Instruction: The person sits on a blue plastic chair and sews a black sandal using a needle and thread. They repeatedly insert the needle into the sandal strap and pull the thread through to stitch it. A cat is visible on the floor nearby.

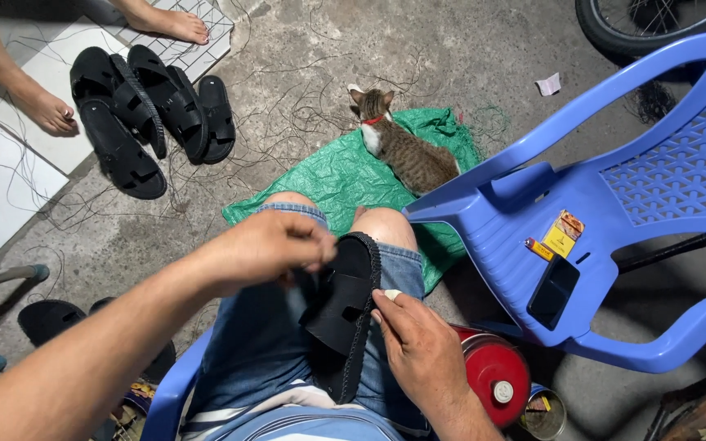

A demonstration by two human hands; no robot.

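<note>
While another person's bare feet (46, 110) rest on the white tiles at the far left, a heap of finished-looking black sandals (145, 114) lies on the concrete floor (288, 73) just beside them, with loose dark threads scattered all around. Lower left, one more black sandal (46, 318) sits on the floor near the edge of the blue seat the person occupies. Moving toward the middle, the left hand (267, 245) hovers over the lap with its fingers (320, 249) pressed together in a pinch at the top edge of a black sandal (345, 306), apparently on a thread, though that is too thin to make out. This sandal lies lengthwise on the denim shorts (259, 343), between the knees, and stitching already runs down its right rim; judging by that, the sewing seems well along but not closed off at the top. The right hand (422, 347) steadies the sandal's lower side, its fingers loosely curled against the rim, holding nothing else that I can tell. Beyond the knees a tabby cat (402, 147) lies on a green plastic sheet (337, 175). To the right, a tipped blue plastic chair (614, 196) carries a dark phone (553, 290), a lighter and a small yellow packet (563, 233), with a red can (496, 376) below.
</note>
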